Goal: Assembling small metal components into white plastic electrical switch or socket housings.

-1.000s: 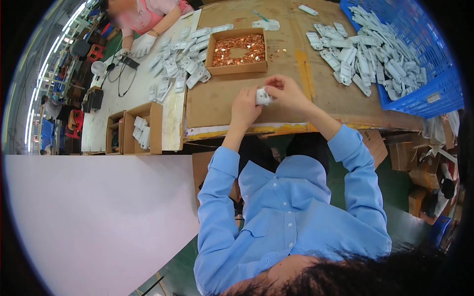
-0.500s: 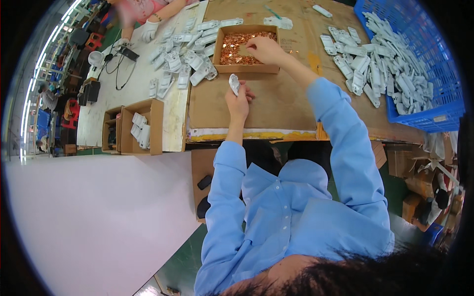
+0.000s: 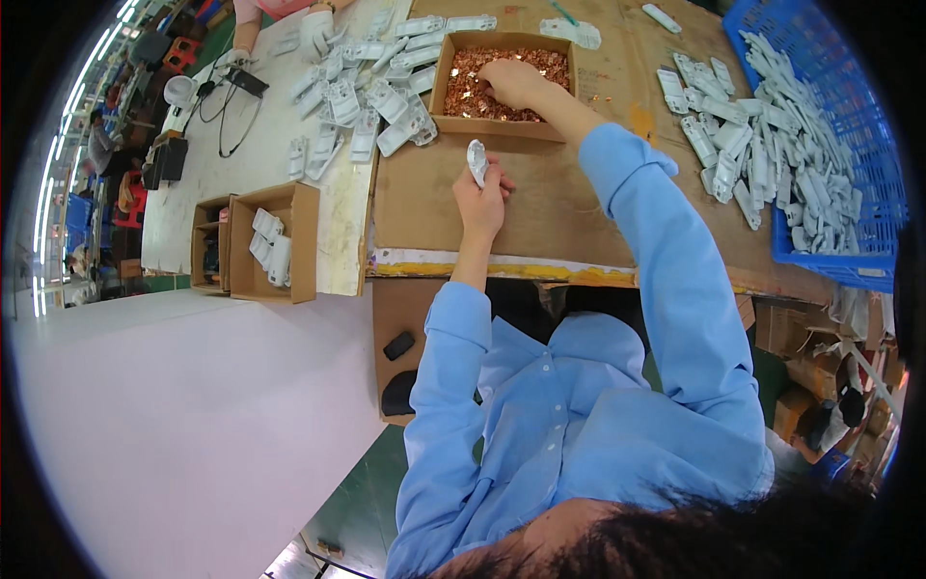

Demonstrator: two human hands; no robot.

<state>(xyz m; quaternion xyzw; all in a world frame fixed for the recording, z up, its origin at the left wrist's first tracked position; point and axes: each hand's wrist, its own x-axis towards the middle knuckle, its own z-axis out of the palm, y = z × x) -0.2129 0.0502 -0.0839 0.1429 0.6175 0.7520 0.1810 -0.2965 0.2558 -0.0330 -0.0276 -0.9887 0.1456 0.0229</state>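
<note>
From the head camera, the left hand (image 3: 480, 201) rests on the brown cardboard sheet (image 3: 540, 207) covering the table, its fingers closed around a small white plastic part (image 3: 476, 160) held upright just above the fist. The right hand (image 3: 511, 83) reaches forward into an open cardboard box (image 3: 449, 75) full of small copper-coloured pieces (image 3: 473, 96); its fingers are bent down into the pile, and whether they pinch anything cannot be told. The box sits just beyond the left hand, with nothing between the two. To the left of the box a heap of white plastic parts (image 3: 371, 92) spreads over a pale table top (image 3: 241, 183), where a gloved hand (image 3: 316, 29) of another person works at the far edge. To the right, more white parts (image 3: 714, 145) lie loose on the cardboard beside a blue plastic crate (image 3: 849, 275) filled with them. Two smaller cardboard boxes (image 3: 260, 241) with white parts stand at the pale table's near edge.
</note>
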